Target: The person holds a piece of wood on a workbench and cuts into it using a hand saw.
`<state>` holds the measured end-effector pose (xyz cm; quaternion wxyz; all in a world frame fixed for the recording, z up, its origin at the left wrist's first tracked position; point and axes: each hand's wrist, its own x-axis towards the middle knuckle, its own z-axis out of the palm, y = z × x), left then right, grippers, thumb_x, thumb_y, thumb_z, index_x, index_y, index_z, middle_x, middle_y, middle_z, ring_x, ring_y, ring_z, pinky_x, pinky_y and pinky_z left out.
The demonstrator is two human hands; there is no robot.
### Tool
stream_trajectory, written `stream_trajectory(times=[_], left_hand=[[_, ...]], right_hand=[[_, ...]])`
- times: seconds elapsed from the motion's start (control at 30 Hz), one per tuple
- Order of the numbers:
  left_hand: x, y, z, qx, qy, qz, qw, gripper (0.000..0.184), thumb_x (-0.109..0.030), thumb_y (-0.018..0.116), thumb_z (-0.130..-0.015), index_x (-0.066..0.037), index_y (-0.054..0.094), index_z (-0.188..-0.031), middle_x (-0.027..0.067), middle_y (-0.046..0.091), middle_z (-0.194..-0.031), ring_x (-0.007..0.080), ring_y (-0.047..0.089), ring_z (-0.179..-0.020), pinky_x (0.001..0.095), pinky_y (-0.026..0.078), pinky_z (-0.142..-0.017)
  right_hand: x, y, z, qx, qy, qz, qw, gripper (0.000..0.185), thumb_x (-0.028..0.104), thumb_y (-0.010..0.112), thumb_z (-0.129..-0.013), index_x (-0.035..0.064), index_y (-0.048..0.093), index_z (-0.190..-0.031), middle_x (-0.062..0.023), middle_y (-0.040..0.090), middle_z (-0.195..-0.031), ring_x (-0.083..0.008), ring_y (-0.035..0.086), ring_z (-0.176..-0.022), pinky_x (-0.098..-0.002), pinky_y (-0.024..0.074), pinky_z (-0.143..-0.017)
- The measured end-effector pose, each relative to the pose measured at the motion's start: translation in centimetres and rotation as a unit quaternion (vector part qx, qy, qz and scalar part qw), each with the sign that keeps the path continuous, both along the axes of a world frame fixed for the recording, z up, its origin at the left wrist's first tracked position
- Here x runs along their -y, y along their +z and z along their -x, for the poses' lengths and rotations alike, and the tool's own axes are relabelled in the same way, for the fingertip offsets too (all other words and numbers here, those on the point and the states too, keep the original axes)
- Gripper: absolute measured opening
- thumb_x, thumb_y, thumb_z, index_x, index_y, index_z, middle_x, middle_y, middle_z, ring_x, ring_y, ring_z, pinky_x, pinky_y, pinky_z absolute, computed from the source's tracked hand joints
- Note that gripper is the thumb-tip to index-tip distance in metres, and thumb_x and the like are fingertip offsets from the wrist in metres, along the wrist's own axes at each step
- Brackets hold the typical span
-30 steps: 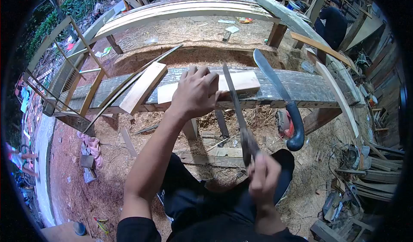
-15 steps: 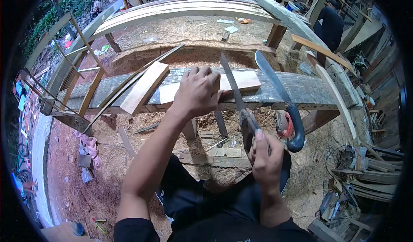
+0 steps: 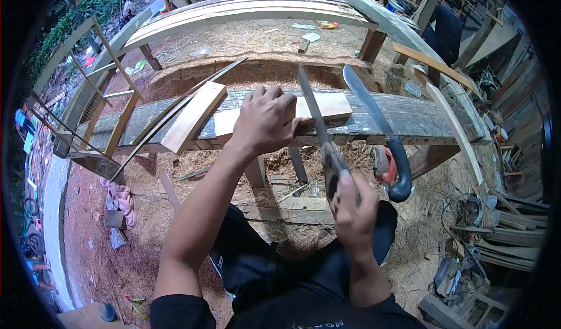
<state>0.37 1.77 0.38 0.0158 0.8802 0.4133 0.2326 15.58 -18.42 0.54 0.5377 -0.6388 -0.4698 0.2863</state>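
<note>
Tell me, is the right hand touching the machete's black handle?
Apart: the head view shows a visible gap between the right hand and the machete's black handle.

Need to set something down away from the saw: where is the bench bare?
Best: the right stretch of the bench, between the big knife and the pale strip. A narrow gap parts knife from board. Crowded: the middle, with left hand, right hand and saw; leftward, block and sticks.

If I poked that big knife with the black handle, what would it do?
The big knife might slide or tip off, since its black handle hangs past the near edge of the bench. Its long metal blade looks stiff, so it probably wouldn't flop. It likely wouldn't roll far, because the handle's end is hooked.
</note>
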Motion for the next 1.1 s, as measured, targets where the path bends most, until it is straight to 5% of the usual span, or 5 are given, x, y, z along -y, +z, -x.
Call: stream_trajectory(times=[0.3, 0.43, 0.53, 0.73, 1.1], left_hand=[[-0.1, 0.0, 0.2, 0.005, -0.026, -0.005, 1.000, 0.037, -0.025, 0.079, -0.087, -0.010, 0.071, -0.119, 0.0114, 0.062, -0.111, 0.0319, 0.058, -0.107, 0.0452, 0.048, -0.098], [0.3, 0.1, 0.0, 0.003, -0.015, 0.008, 1.000, 0.036, -0.024, 0.079, -0.086, -0.011, 0.072, -0.119, 0.0105, 0.063, -0.111, 0.0319, 0.058, -0.108, 0.0449, 0.048, -0.098], [0.2, -0.2, 0.0, -0.008, 0.004, -0.008, 1.000, 0.037, -0.023, 0.080, -0.085, -0.012, 0.071, -0.120, 0.0097, 0.063, -0.114, 0.0317, 0.058, -0.108, 0.0456, 0.048, -0.098], [0.2, -0.5, 0.2, -0.001, -0.026, -0.039, 0.999, 0.038, -0.023, 0.078, -0.089, -0.014, 0.071, -0.125, 0.0090, 0.064, -0.113, 0.0305, 0.059, -0.107, 0.0452, 0.049, -0.097], [0.2, -0.5, 0.0, 0.002, -0.050, -0.066, 0.997, 0.037, -0.024, 0.075, -0.091, -0.011, 0.072, -0.125, 0.0096, 0.065, -0.112, 0.0304, 0.059, -0.107, 0.0450, 0.048, -0.096]], right_hand=[[-1.1, -0.5, -0.7, -0.012, 0.004, -0.007, 1.000, 0.038, 0.022, 0.054, -0.108, -0.0023, 0.054, -0.079, -0.0059, 0.048, -0.065, -0.0125, 0.043, -0.063, -0.0375, 0.0371, -0.058], [1.6, -1.1, -0.5, -0.095, -0.011, -0.013, 0.995, 0.016, 0.015, 0.055, -0.108, 0.0005, 0.056, -0.115, -0.0049, 0.062, -0.086, -0.0064, 0.050, -0.067, -0.0268, 0.0408, -0.057], [6.2, -0.5, 0.2, -0.137, -0.013, -0.052, 0.989, 0.052, 0.009, 0.047, -0.108, -0.0012, 0.034, -0.157, -0.0143, 0.070, -0.098, -0.0090, 0.062, -0.076, -0.0257, 0.0493, -0.065], [-0.1, 1.4, -0.7, -0.009, 0.020, -0.032, 0.999, 0.029, 0.001, 0.049, -0.105, -0.0060, 0.071, -0.122, -0.0176, 0.077, -0.113, -0.0210, 0.073, -0.106, -0.0307, 0.0535, -0.093], [-0.6, 1.3, -0.3, 0.007, 0.042, -0.056, 0.998, 0.025, 0.002, 0.050, -0.107, -0.0029, 0.072, -0.117, -0.0049, 0.070, -0.089, -0.0094, 0.061, -0.074, -0.0264, 0.0493, -0.069]])
